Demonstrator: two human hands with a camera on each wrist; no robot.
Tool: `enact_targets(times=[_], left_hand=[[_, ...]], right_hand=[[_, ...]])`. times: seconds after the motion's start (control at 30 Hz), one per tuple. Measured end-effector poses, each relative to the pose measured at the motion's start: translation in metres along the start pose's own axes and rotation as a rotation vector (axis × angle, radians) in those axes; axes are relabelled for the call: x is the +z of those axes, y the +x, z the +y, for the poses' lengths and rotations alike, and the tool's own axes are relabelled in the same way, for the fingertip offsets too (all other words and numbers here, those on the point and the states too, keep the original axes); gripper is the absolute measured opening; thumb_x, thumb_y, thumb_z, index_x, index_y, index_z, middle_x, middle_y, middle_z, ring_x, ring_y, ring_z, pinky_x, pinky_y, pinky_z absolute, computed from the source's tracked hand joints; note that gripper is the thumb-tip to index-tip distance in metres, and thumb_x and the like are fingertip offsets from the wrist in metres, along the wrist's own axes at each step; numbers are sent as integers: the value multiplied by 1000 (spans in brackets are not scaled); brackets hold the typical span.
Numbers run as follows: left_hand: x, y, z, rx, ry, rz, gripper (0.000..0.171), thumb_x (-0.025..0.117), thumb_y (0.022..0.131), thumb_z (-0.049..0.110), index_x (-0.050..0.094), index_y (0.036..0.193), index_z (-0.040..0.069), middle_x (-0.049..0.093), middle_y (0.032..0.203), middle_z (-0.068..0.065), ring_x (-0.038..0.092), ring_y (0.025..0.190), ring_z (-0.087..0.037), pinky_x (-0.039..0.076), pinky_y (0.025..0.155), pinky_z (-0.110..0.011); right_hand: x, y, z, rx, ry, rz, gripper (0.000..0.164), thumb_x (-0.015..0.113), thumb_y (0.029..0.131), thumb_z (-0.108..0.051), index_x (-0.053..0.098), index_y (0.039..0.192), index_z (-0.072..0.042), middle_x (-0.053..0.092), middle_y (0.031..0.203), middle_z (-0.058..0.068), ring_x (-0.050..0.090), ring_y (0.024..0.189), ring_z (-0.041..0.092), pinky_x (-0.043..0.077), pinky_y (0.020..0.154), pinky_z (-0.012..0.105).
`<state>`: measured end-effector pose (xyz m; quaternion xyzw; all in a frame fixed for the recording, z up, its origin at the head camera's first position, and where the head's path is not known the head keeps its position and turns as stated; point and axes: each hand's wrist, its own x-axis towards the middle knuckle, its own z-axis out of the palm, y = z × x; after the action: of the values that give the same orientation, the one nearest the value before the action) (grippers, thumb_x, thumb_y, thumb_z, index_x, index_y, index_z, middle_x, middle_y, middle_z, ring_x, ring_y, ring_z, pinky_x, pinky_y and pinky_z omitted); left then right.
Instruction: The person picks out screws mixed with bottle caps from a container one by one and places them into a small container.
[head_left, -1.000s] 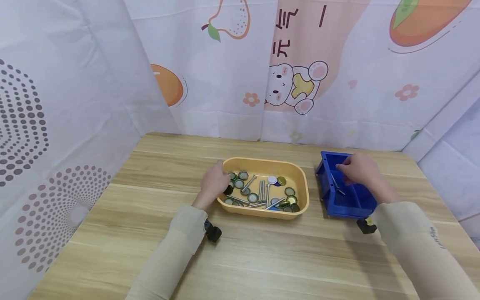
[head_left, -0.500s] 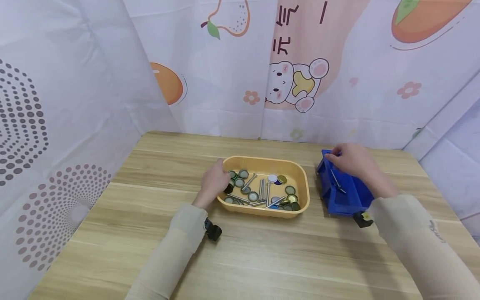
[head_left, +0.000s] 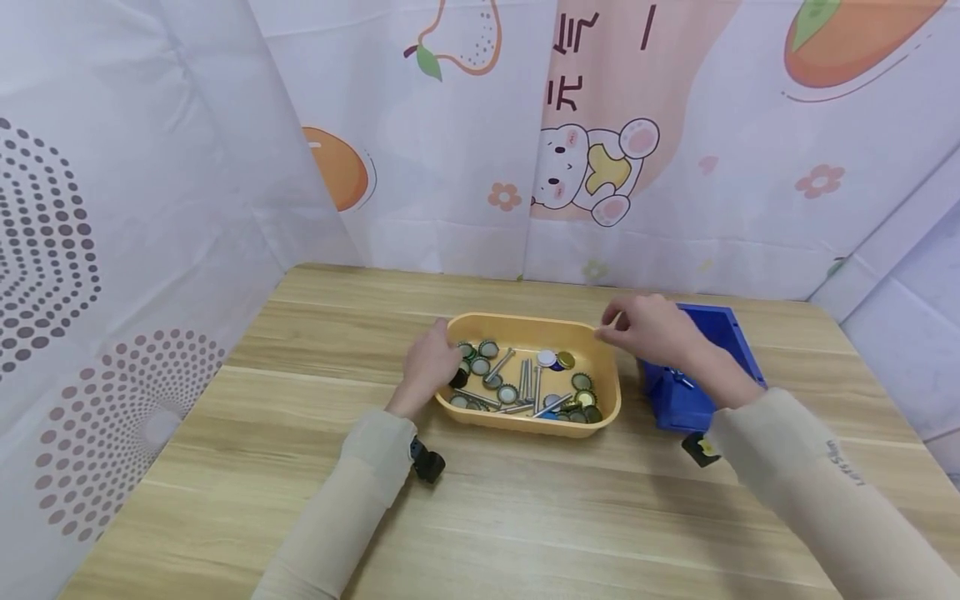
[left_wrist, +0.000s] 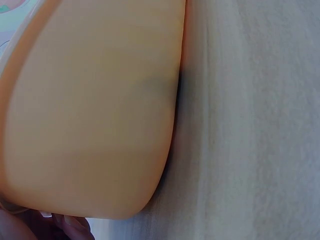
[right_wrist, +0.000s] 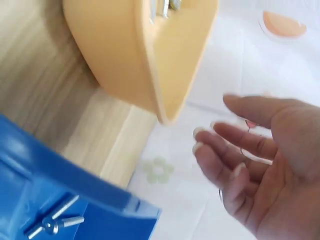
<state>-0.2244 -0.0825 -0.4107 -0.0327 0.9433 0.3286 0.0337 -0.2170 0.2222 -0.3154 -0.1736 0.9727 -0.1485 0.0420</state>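
Observation:
My left hand [head_left: 432, 362] grips the left end of a yellow plastic tray [head_left: 517, 423], its fingers [left_wrist: 75, 227] at the rim. Inside the tray lie several bottle caps [head_left: 507, 394], mostly silver and green with a few white, gold and blue. Long silver bolts [head_left: 537, 387] are scattered among them. My right hand [head_left: 652, 329] hovers by the tray's back right corner, holding nothing, thumb apart from its loosely bent fingers [right_wrist: 210, 162]. To the right stands a blue divided bin [head_left: 678, 414], partly hidden by the right forearm, with a few bolts [right_wrist: 60, 220] inside.
The wooden table [head_left: 480, 517] runs back to a printed white curtain [head_left: 420, 242]. Another curtain with dots hangs along the left side. The tray and the bin stand close together, a narrow strip of table between them.
My right hand has moved left from over the blue bin to the tray's back right corner. The left hand and the tray have stayed in place.

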Motion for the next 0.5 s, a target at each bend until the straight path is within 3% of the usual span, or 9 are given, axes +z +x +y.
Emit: enact_targets(times=[0.2, 0.5], left_hand=[[0, 0, 0, -1, 18, 2, 48, 54, 90, 13, 49, 137, 5, 66, 94, -12, 59, 72, -24, 40, 54, -29], [-2, -1, 3, -12, 25, -5, 47, 54, 90, 13, 50, 136, 6, 65, 93, -11, 60, 73, -26, 40, 55, -30]], right_hand=[[25, 1, -18, -153, -14, -95, 29, 71, 89, -27, 69, 107, -4, 71, 90, 6, 63, 76, 15, 54, 67, 32], [49, 5, -33, -228, -16, -149, 30, 74, 86, -30, 70, 105, -6, 70, 89, 4, 60, 76, 14, 51, 67, 32]])
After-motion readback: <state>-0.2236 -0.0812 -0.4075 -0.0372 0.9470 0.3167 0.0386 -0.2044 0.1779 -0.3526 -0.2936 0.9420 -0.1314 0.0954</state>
